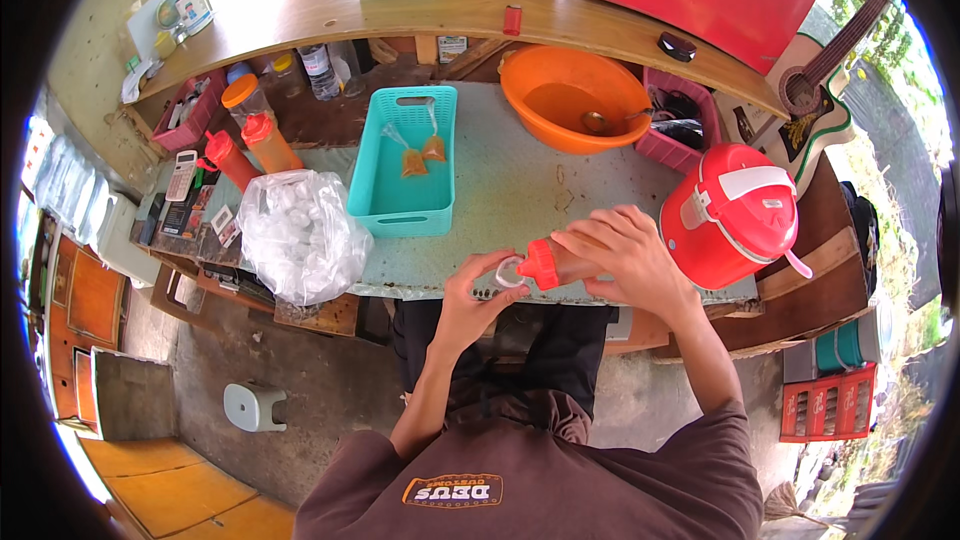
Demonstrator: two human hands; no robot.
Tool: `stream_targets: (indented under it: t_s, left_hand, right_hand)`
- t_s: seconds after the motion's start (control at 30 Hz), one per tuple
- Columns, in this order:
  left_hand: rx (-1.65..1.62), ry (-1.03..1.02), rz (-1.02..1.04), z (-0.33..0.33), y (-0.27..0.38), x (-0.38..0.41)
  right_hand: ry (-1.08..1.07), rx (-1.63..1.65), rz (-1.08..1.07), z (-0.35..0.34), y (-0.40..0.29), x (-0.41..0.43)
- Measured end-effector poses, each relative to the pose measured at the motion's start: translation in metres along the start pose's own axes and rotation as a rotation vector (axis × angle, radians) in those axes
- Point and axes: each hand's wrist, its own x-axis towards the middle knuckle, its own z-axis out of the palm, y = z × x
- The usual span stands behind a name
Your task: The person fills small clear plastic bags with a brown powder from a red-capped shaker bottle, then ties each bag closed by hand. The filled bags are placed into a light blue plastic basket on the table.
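Observation:
My left hand [474, 301] holds a small clear plastic bag [511, 272] by its rim, between thumb and fingers, so its mouth forms a ring. The lower part of the bag is hard to make out. In my right hand [630, 259] lies a squeeze bottle [545, 264] with a red cap and brownish contents, tilted nearly flat. Its nozzle points left and is at the bag's mouth. Beyond my hands stands a turquoise plastic basket [401, 202], with two small knotted bags [414, 163] of orange-brown sauce inside.
A plastic sack of small white bundles [304, 236] sits at the table's left edge, near two sauce bottles [270, 142]. An orange basin [574, 101] holds a ladle. A red rice cooker-like container [731, 217] stands right. Behind runs a wooden shelf [442, 15].

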Motion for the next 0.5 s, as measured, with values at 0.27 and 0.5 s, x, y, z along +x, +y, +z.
stream_targets:
  t_s: [0.27, 0.5]
  left_hand:
    - [0.015, -0.018, 0.027, 0.004, -0.008, 0.0]
    - [-0.094, -0.032, -0.071, 0.008, -0.008, -0.005]
  right_hand:
    - [-0.065, -0.124, -0.015, -0.008, -0.001, 0.003]
    - [-0.084, -0.177, -0.02, -0.016, -0.007, 0.003]
